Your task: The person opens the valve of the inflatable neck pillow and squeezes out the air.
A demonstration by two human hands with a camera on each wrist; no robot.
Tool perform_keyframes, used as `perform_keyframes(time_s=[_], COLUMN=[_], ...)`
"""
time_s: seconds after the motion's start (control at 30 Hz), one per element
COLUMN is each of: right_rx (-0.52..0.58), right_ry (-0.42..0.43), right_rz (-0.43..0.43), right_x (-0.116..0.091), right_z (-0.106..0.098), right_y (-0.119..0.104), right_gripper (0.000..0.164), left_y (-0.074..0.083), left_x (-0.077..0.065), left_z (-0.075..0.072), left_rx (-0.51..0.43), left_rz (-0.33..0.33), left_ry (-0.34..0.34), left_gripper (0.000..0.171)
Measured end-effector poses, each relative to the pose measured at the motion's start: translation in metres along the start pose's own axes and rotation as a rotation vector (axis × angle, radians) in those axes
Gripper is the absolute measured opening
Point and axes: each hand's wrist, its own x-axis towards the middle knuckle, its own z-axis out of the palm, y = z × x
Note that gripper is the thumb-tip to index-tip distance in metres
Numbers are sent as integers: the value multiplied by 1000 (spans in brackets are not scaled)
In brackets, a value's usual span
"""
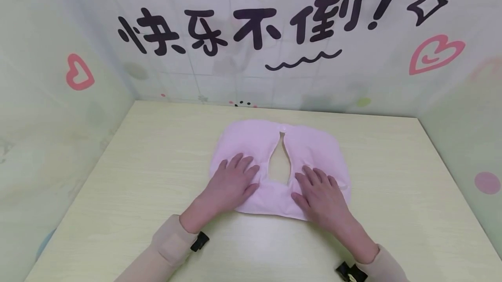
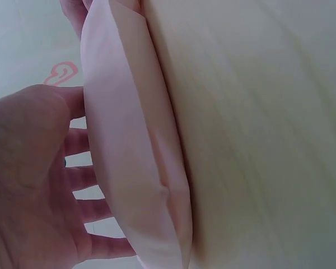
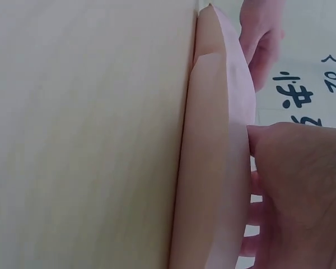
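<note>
Pink cushion on the surface, left hand resting on it at eight o'clock, right hand likewise at four o'clock, each grip released

A booth-like workspace: printed sheets wall three sides of a pale table.

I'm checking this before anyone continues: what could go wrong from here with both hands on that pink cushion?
1. The left hand and right hand both rest on the pink cushion; uneven pushing might slide or twist it across the table.
2. The cushion's two sides seem to meet at the far end of its central opening; spreading the hands apart could strain that spot.
</note>
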Motion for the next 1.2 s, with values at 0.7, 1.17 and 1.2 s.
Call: perform_keyframes(time_s=[0.7, 1.17, 1.2], right_rx=[-14, 14, 12], right_ry=[-36, -132, -135], right_rz=[-102, -109, -107], right_x=[-30, -35, -35], right_z=[-20, -7, -7], right_y=[-22, -20, -20], right_gripper=[59, 63, 63], left_y=[13, 12, 12], left_x=[-23, -22, -21], left_z=[-4, 3, 3], left_rx=[11, -17, -18], left_rz=[64, 17, 11], left_ry=[36, -177, -189], left_gripper=[50, 57, 58])
